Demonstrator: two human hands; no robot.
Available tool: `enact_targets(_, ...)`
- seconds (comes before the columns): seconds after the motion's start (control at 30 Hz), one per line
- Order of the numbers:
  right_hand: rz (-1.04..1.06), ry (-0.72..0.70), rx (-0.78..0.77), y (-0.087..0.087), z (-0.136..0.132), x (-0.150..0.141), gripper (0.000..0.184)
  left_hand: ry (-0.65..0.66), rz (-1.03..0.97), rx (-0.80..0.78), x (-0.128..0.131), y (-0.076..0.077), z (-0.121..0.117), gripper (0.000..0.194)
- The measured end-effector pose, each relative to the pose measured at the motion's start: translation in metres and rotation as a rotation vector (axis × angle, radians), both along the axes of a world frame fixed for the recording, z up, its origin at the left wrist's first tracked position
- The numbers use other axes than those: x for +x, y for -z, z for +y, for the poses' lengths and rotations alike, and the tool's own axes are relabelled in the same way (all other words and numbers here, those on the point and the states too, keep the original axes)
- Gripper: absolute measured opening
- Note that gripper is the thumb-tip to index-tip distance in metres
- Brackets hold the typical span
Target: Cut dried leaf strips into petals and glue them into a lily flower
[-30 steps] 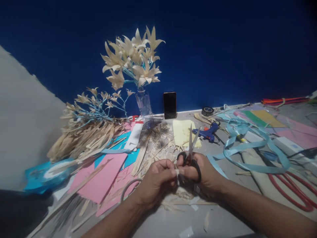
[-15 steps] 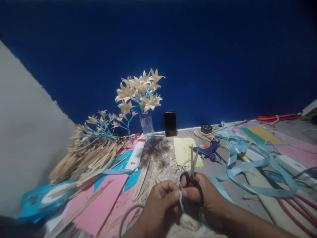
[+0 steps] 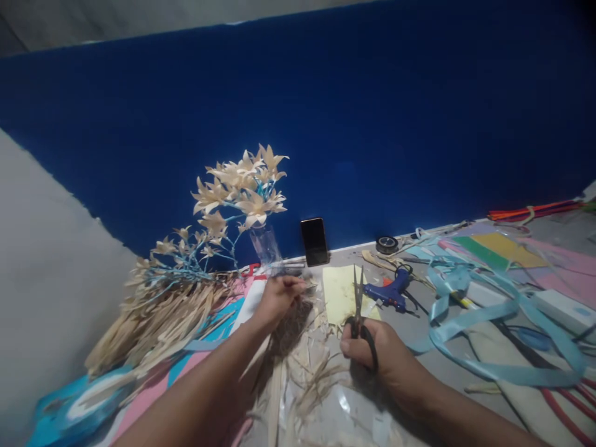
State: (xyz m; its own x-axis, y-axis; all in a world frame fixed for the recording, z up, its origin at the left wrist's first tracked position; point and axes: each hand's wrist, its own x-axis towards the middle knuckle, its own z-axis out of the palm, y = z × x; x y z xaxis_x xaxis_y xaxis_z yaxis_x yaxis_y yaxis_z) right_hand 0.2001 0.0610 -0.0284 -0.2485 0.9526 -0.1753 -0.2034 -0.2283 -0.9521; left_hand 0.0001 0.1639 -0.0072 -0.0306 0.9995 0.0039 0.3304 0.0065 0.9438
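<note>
Scissors (image 3: 357, 310) with black handles are in my right hand (image 3: 379, 351), fingers through the loops, narrow blades pointing up and slightly apart. My left hand (image 3: 279, 298) reaches forward over the scraps, just in front of the clear vase (image 3: 266, 245). Its fingertips are pinched together, and what sits between them is too small to make out. Pale cream flowers (image 3: 254, 202) on light blue stems stand in the vase. Right behind the scissor tips lie a yellow sheet (image 3: 338, 288) and a blue glue gun (image 3: 391, 292).
Dried strips (image 3: 158, 316) and smaller flowers (image 3: 186, 248) are piled at left beside a ribbon roll (image 3: 90, 400). Loose light blue ribbon (image 3: 442, 329) curls across the right side. A phone (image 3: 315, 242) leans on the blue wall. Scraps (image 3: 311, 385) cover the middle floor.
My left hand has moved away from my right, forward and left toward the vase. A thin pale strip between my hands no longer shows there. The view has tilted up.
</note>
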Motion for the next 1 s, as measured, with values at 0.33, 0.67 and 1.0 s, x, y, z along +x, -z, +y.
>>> enact_targets(0.33, -0.042, 0.026, 0.048, -0.008, 0.004, 0.008, 0.023, -0.005, 0.21, 0.121, 0.0, -0.009, 0.038, 0.008)
enact_targets(0.67, -0.228, 0.129, 0.179, 0.001, 0.013, 0.014, 0.025, 0.308, 0.346, 0.029, -0.039, -0.041, -0.13, 0.035)
enact_targets(1.0, -0.264, 0.089, 0.193, 0.012, 0.014, 0.007, 0.026, 0.299, 0.85, 0.219, -0.033, 0.012, -0.163, 0.015)
